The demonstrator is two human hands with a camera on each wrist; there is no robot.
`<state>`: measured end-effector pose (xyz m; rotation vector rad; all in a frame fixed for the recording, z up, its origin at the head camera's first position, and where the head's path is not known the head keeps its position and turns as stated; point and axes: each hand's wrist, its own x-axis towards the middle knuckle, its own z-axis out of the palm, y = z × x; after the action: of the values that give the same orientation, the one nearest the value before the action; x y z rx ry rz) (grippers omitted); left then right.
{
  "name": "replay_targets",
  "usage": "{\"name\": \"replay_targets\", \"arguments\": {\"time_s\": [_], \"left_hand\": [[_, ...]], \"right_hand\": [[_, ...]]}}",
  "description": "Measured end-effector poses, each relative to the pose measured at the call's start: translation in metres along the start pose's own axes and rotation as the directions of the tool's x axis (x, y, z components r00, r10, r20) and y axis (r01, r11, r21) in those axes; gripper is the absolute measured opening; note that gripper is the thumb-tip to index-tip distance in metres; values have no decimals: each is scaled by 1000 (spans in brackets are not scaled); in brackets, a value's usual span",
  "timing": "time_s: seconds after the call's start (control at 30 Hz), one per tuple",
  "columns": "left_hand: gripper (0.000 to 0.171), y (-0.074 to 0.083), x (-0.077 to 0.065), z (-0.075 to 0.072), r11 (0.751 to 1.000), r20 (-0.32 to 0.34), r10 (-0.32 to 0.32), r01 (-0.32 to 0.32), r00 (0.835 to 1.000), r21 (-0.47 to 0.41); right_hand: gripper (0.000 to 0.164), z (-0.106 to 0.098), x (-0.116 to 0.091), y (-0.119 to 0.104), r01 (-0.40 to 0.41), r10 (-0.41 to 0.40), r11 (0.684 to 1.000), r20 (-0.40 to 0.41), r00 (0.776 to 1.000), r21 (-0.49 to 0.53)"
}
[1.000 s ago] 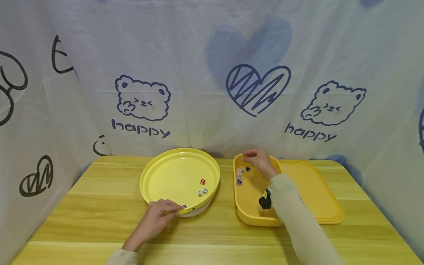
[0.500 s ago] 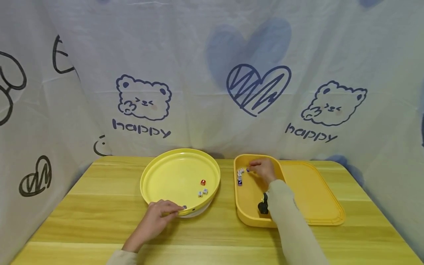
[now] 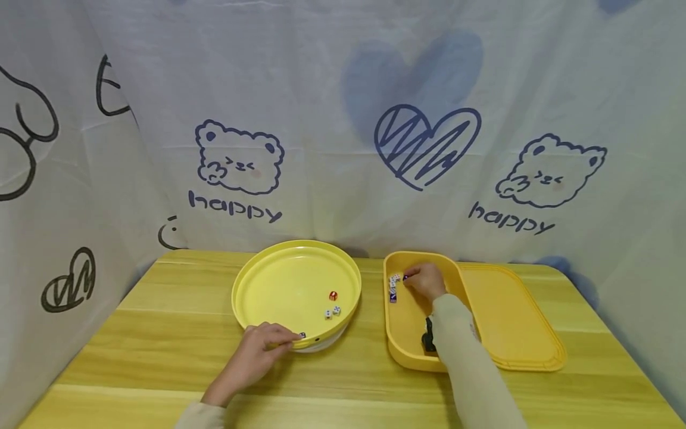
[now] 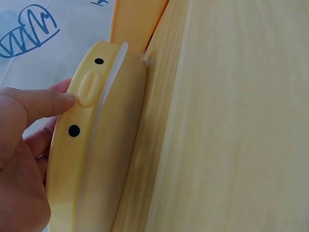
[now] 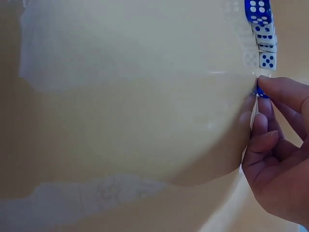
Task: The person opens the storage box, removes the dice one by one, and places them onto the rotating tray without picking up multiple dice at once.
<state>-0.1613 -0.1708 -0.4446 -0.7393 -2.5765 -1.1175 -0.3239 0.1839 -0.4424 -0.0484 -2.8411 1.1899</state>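
My right hand (image 3: 426,281) pinches a blue die (image 5: 260,93) inside the yellow tub (image 3: 409,357), next to the dice row (image 5: 262,36); left hand (image 3: 257,351) fingers grip the round tray (image 3: 252,280) rim.

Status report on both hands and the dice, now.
Left hand grips round tray rim. Right hand pinches blue die in rectangular tray, beside dice row. Nothing in the way.

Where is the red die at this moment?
In the head view, the red die lies inside the round tray, right of its middle, just above two white dice.
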Motion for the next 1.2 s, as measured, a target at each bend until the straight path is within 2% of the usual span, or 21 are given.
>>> {"name": "replay_targets", "arguments": {"time_s": [0.13,0.27,0.37,0.53,0.83,1.03,1.2], "left_hand": [[19,1,1,-1,1000,2,-7,7,1000,-1],[19,2,0,0,1000,-3,-20,20,1000,11],[19,2,-1,1,1000,-11,-7,7,1000,15],[19,1,-2,2,1000,-12,19,-19,1000,5],[20,0,-1,6,1000,-20,29,-28,999,13],[20,0,-2,6,1000,-24,19,-18,1000,13],[20,-1,-2,6,1000,-24,21,-20,1000,12]], "right_hand": [[19,-3,1,1,13,-13,1000,15,1000,-14],[18,-10,1,-3,26,-26,999,26,999,36],[17,-16,0,-13,77,-78,994,15,997,78],[20,-25,-5,-36,159,-160,984,1,987,82],[23,-28,-45,-86,210,-217,963,21,976,170],[21,-15,-77,-110,295,-303,927,-1,953,230],[19,1,-93,-115,322,-340,899,10,940,296]]}}
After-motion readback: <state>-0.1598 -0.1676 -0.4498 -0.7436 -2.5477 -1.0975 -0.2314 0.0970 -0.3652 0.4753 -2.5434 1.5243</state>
